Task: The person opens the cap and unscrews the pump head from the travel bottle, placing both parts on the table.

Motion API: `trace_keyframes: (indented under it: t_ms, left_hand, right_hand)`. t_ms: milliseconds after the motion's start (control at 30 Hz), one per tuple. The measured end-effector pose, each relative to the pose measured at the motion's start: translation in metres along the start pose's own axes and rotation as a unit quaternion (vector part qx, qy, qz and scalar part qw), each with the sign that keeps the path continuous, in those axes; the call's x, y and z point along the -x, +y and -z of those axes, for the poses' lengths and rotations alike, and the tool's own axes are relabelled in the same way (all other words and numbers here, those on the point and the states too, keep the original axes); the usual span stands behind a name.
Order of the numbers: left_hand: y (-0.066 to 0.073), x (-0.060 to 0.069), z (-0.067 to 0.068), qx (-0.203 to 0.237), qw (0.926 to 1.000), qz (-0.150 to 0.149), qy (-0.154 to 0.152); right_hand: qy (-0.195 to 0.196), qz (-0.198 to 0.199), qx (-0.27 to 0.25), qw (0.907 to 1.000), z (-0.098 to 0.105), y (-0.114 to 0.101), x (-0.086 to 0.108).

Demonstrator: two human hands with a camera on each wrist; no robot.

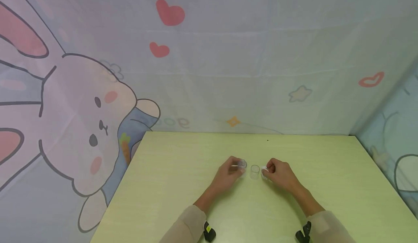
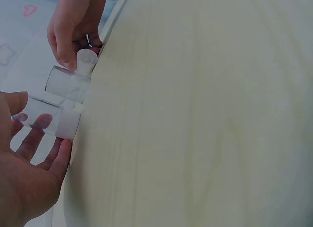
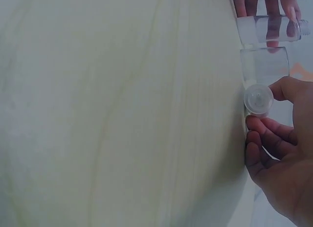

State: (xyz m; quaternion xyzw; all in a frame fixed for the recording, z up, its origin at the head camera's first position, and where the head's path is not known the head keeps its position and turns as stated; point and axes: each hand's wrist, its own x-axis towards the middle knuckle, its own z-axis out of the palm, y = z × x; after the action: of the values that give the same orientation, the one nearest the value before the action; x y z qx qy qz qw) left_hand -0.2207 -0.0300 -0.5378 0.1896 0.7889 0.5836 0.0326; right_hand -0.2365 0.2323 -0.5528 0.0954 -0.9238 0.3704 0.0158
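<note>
My left hand [image 1: 227, 174] holds a small clear bottle [image 3: 274, 29] upright on the table, thumb on one side and fingers on the other. A threaded neck tops the bottle, and its lowest part looks white [image 2: 69, 124]. Right of it stands a clear open-topped cylinder [image 1: 255, 172], touched by neither hand. Beyond that, my right hand [image 1: 283, 174] pinches a small white cap [image 3: 258, 99] between thumb and index finger, low at the tabletop. In the right wrist view the cap's round face is turned to the camera. The fingers partly hide the cap in the head view.
The pale wooden table [image 1: 183, 156] reaches back to a hanging cloth [image 1: 228, 72] printed with a rabbit and hearts. A tiny dark speck [image 1: 268, 140] lies near the table's back edge. Dark wrist devices [image 1: 209, 232] sit by both sleeves.
</note>
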Motion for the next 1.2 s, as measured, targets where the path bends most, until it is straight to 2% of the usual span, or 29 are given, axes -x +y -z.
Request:
trace_keyframes:
  t_ms: [367, 633, 867, 1033, 1200]
  left_hand:
    - [0.0, -0.001, 0.0, 0.003, 1.0, 0.002, 0.001]
    - [-0.001, -0.001, 0.001, 0.007, 1.0, -0.001, -0.001]
    - [-0.028, -0.009, -0.001, 0.011, 0.9999, -0.005, -0.009]
    - [-0.025, -0.008, -0.003, 0.007, 0.9999, -0.003, -0.007]
    - [-0.01, -0.004, -0.002, 0.006, 1.0, 0.002, -0.004]
  right_hand:
    - [-0.001, 0.003, 0.007, 1.0, -0.002, 0.005, -0.002]
    - [-0.002, -0.009, -0.004, 0.9999, 0.001, 0.005, -0.001]
    - [-0.004, -0.012, -0.013, 0.9998, 0.003, 0.005, 0.001]
    - [-0.003, -0.007, -0.014, 0.9999, 0.005, 0.004, 0.004]
    - [-0.003, -0.007, -0.014, 0.9999, 0.007, 0.003, 0.006]
